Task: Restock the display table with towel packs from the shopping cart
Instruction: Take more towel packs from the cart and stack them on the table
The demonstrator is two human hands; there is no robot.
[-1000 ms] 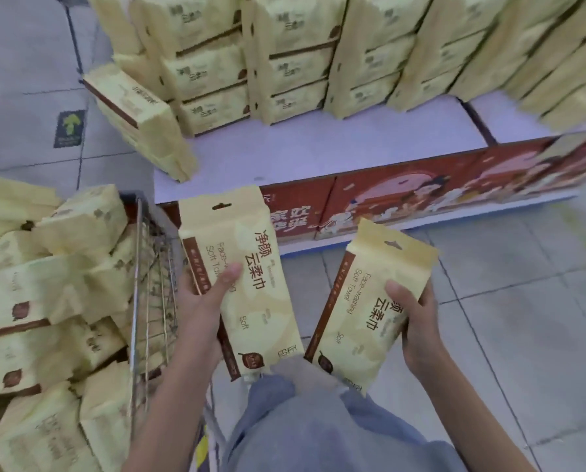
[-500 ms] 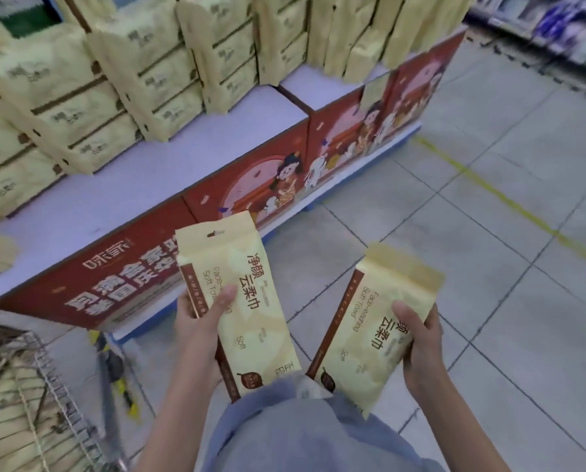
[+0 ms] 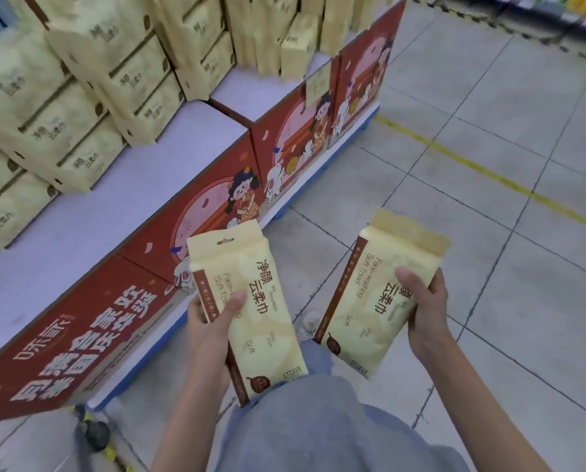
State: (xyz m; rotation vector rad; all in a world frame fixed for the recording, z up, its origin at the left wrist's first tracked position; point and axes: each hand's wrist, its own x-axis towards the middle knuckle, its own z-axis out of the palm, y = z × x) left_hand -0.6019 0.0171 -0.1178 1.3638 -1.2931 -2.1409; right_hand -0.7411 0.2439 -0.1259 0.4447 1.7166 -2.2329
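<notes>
**Two towel packs held beside the display table**

The table (image 3: 90, 212) runs diagonally from lower left to upper right. Its top is a flat, pale lilac board; its front is a band of red cardboard panels (image 3: 196, 212) printed with cartoon figures, rabbits and large white characters, folded at the joints. Along the table's back half stand stacks (image 3: 63, 107) of cream-yellow packs, boxy and soft-cornered, tiered several high. The strip of top in front of the stacks, next to the red edge, is bare.

Right of the table the floor (image 3: 489, 185) is grey square tile with dark grout, crossed by a worn yellow line (image 3: 482, 168) running roughly parallel to the table front. The aisle there is wide and free of objects.

Below the table's front edge, the left hand (image 3: 213, 321) grips a left pack (image 3: 247, 308), thumb across its face. The right hand (image 3: 424, 308) grips a right pack (image 3: 383, 291) the same way, further from the table. Both packs are glossy cream film pouches with a brown side stripe and a crimped top; they are upright, slightly tilted, apart from each other, over grey-blue trousers (image 3: 319, 427).

A dark caster (image 3: 94, 434) sits on the floor by the table's near corner.
</notes>
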